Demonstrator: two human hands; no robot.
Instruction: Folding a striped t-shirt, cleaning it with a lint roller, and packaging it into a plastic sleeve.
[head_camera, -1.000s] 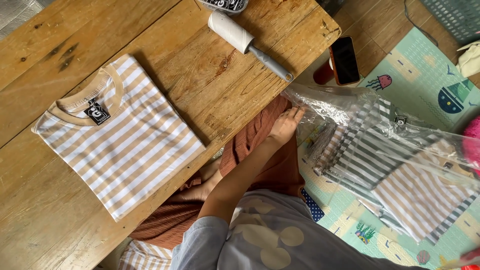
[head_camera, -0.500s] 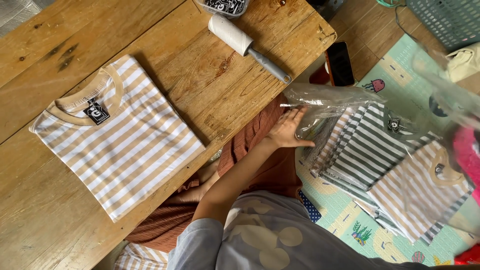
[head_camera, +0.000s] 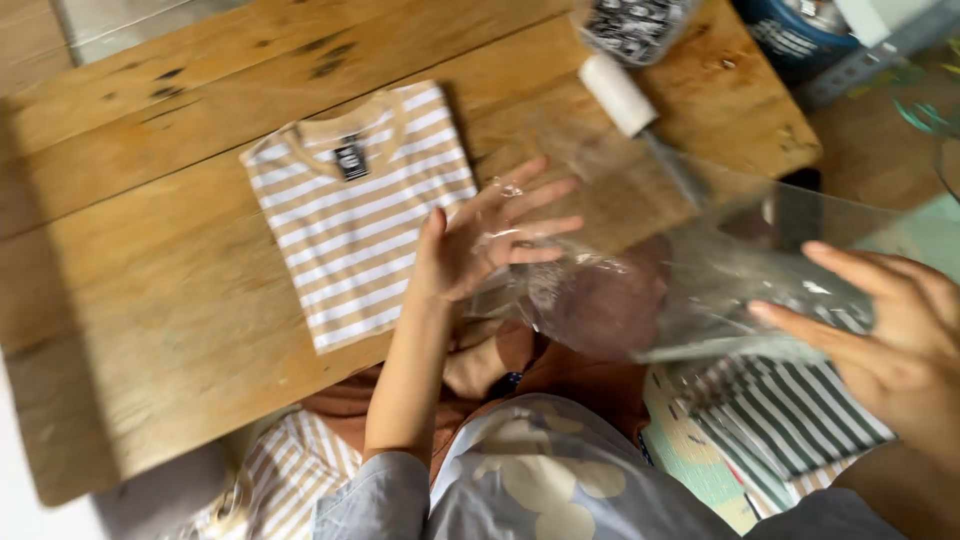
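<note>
A folded tan-and-white striped shirt (head_camera: 362, 212) with a black neck label lies on the low wooden table (head_camera: 150, 300). My left hand (head_camera: 490, 240) hovers with fingers spread just right of the shirt, its palm against one end of a clear plastic bag (head_camera: 690, 280). My right hand (head_camera: 890, 340) grips the bag's other end at the right edge of the view. The empty bag stretches between both hands over the table's corner and my lap.
A white lint roller (head_camera: 625, 98) lies near the table's far right corner, beside a container of dark items (head_camera: 630, 25). Folded grey-striped shirts (head_camera: 790, 410) sit on a patterned floor mat at lower right. More striped fabric (head_camera: 285, 470) lies under the table edge.
My left hand has lifted the clear bag away from the packed shirts on the floor toward the table. My right hand has come into view on the bag. The view shifted left.
</note>
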